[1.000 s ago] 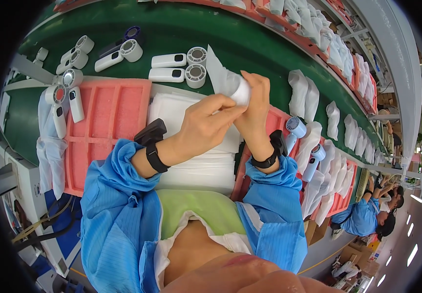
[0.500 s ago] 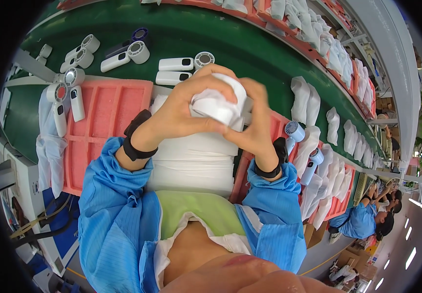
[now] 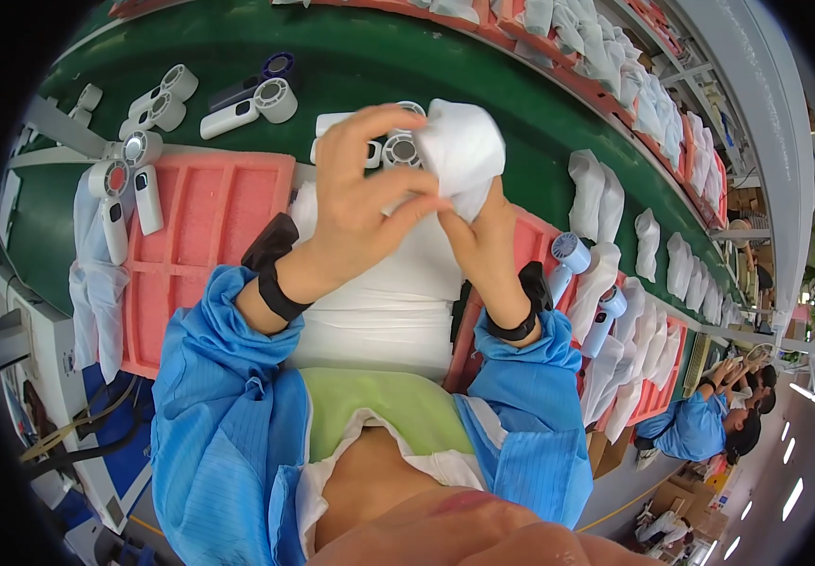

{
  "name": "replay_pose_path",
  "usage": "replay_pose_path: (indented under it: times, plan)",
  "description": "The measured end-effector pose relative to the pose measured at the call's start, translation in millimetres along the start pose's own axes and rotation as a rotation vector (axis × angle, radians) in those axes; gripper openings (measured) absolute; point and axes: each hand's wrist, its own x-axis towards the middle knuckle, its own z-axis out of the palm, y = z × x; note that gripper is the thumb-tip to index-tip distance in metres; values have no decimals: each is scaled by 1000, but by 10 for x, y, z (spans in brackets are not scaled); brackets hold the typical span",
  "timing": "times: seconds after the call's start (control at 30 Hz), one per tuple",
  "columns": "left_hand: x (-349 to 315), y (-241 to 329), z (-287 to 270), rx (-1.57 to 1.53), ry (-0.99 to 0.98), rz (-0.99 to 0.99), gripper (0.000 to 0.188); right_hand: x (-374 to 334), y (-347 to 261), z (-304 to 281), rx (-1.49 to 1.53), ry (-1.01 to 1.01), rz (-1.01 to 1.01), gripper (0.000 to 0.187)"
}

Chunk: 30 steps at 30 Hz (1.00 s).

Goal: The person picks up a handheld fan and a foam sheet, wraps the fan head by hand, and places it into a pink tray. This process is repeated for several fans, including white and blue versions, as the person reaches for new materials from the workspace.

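A white portable fan wrapped in a thin white bag (image 3: 467, 146) is held up in front of me, above a stack of flat white bags (image 3: 370, 325). My right hand (image 3: 485, 231) grips it from below and the right side, with the thumb against the wrapping. My left hand (image 3: 370, 179) is at its left side, with the thumb and a fingertip pinching the edge of the bag. The fan itself is hidden by the wrapping. Just behind my left hand, white fans (image 3: 401, 149) lie on the green conveyor belt (image 3: 351, 57).
On the left is a pink divided tray (image 3: 209, 217), with fans (image 3: 148, 200) and bags beside it. At the right, a pink tray holds bagged fans (image 3: 606, 349) and light-blue fans (image 3: 570, 253). Bagged fans (image 3: 596, 193) line the belt. A co-worker (image 3: 700, 429) sits further right.
The wrapped fan has been turned and raised, so its bagged end now faces up. My left hand has loosened from around it to the bag's edge. Fans on the belt shifted slightly right.
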Motion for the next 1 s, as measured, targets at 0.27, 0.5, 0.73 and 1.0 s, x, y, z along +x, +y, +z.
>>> replay_pose_path:
  times: [0.27,0.5,0.73,1.0]
  plan:
    - [0,-450,74,-253,88,-445,11,183,325,-328,640,-384,465,29]
    - [-597,-17,631,-344,-605,-484,28,233,1412,-98,-835,145,98,46]
    - [-939,28,880,-19,-630,-158,29,239,1025,425,-216,-103,4,58]
    - [-965,-92,888,-175,-652,-332,19,369,728,108,293,-141,299,60]
